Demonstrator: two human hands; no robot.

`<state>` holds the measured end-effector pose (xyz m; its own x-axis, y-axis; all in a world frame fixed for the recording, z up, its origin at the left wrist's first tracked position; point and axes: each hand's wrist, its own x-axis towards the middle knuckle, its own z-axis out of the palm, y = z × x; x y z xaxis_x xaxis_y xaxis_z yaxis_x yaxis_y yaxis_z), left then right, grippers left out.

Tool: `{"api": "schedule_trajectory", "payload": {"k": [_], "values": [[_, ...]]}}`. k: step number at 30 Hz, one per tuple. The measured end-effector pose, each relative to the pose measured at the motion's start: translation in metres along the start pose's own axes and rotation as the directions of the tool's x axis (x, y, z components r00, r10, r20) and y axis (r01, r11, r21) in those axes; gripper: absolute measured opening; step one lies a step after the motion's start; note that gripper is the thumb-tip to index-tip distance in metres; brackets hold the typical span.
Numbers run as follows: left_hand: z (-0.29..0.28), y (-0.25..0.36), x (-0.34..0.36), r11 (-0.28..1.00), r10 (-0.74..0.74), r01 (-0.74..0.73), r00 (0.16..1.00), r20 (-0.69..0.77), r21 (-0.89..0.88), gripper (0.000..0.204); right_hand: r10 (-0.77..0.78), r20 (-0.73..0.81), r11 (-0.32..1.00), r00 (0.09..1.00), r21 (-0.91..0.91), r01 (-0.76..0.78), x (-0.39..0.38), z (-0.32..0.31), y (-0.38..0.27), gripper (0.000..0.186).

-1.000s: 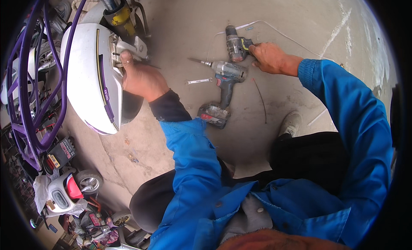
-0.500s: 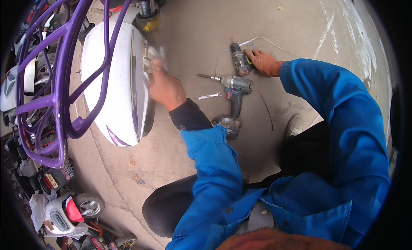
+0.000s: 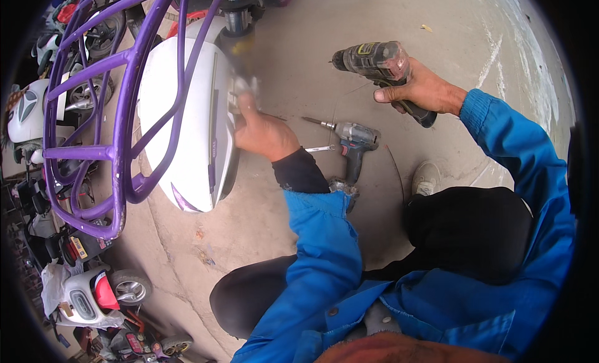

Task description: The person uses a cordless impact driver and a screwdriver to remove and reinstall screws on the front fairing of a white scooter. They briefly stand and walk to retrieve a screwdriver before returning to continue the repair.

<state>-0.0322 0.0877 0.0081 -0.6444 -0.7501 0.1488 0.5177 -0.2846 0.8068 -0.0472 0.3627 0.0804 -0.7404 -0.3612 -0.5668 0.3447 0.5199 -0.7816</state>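
Observation:
My right hand (image 3: 430, 87) is wrapped round the handle of a dark, worn cordless drill (image 3: 374, 58), raised off the ground with its chuck pointing left. At the right edge of a white scooter body panel (image 3: 181, 132) my left hand (image 3: 268, 133) is closed, thumb up. A pale, blurred piece shows just above that thumb; what the fingers hold is hidden. On the ground between my hands lies a second cordless driver (image 3: 357, 141) with a long bit, its battery partly behind my left sleeve. An open-ended wrench (image 3: 321, 149) lies beside its bit.
A purple tubular rack (image 3: 118, 113) rises on the left, partly in front of the white panel. A metal shock absorber (image 3: 237, 17) stands behind the panel. Several parked scooters (image 3: 87, 307) line the far left. A thin wire (image 3: 397, 169) lies near my shoe (image 3: 427, 178).
My right hand has picked the dark drill up off the ground and turned it to point left. My left hand stays at the panel's edge. The whole view has shifted slightly.

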Motion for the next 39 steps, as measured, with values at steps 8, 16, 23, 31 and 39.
{"api": "schedule_trajectory", "payload": {"k": [8,16,23,31,39], "values": [[-0.014,-0.013,0.005,0.996,0.071,-0.078,0.986,0.148,0.042,0.045,-0.472,-0.059,0.757,0.88,0.484,0.439,0.023,0.045,0.015,0.055],[-0.038,-0.007,0.002,0.993,-0.09,0.084,0.992,0.086,0.08,0.04,-0.635,0.063,0.654,0.77,0.575,0.492,0.074,0.064,0.012,0.043],[-0.038,0.0,-0.006,0.982,-0.187,0.187,0.979,0.079,0.008,0.047,-0.696,0.065,0.602,0.715,0.597,0.531,0.092,0.073,0.014,0.035],[-0.044,0.003,-0.006,0.947,-0.138,0.115,0.989,0.058,0.299,0.049,-0.564,0.315,0.735,0.763,0.613,0.29,0.09,0.056,-0.015,0.043],[-0.065,-0.004,-0.004,0.979,-0.205,0.203,0.976,0.078,0.027,0.033,-0.661,0.121,0.722,0.741,0.371,0.583,0.073,0.062,-0.014,0.054]]}}
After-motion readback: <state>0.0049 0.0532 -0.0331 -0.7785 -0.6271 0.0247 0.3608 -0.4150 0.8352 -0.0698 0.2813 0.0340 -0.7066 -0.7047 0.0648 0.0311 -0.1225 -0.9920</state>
